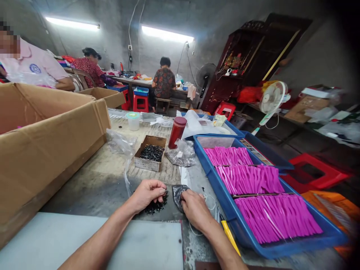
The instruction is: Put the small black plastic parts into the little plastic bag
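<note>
My left hand (150,194) is closed in a pinch above a small pile of black pieces (155,208) on the table; whatever lies between its fingertips is too small to make out. Just to the right, my right hand (194,208) has its curled fingers on a dark plastic bag (177,195); the fingertips are partly hidden there. Beyond both hands stands an open cardboard box (147,165) holding many small dark pieces. Beside it lies a clear bag of small metallic parts (182,155).
A blue tray (225,202) holds rows of bright purple strips (278,213). Near it lies a yellow-handled tool (230,237). A red cylindrical container (177,132) stands farther back. At left are a large carton (50,150) and a pale board (92,240). Several people sit beyond.
</note>
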`<action>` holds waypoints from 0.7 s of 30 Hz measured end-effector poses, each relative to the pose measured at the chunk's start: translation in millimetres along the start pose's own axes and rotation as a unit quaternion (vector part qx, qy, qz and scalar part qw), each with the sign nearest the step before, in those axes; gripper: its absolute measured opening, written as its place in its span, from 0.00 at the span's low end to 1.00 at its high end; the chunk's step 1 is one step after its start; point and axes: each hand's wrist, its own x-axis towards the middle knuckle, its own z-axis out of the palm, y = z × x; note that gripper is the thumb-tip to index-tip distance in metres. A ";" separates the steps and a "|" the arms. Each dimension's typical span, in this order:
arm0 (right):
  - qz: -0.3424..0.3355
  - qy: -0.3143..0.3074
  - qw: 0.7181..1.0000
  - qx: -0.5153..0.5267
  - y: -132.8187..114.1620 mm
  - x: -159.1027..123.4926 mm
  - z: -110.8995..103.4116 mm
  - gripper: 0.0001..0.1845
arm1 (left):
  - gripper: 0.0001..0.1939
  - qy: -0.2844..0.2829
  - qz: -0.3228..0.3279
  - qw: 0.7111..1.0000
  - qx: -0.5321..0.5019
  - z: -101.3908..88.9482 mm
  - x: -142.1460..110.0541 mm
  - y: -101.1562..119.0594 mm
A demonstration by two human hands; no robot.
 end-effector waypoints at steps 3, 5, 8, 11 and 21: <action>-0.014 -0.009 1.000 -0.010 0.7 0.7 0.4 0.10 | 0.10 0.009 0.008 1.000 0.003 -1.6 1.4 -1.6; -0.019 -0.011 1.000 -0.016 0.5 -0.4 0.0 0.10 | 0.10 0.015 0.012 1.000 0.006 -2.5 2.3 -1.9; -0.024 -0.008 0.999 -0.022 0.1 -2.9 -0.8 0.11 | 0.10 0.022 0.013 1.000 0.010 -2.7 2.8 -1.2; -0.033 0.010 0.999 -0.017 1.6 -4.7 0.1 0.10 | 0.11 0.023 0.012 1.000 0.008 -1.5 1.9 0.5; -0.062 0.120 0.989 0.067 12.3 -5.6 13.2 0.11 | 0.10 0.017 0.015 0.999 0.023 1.5 0.2 2.5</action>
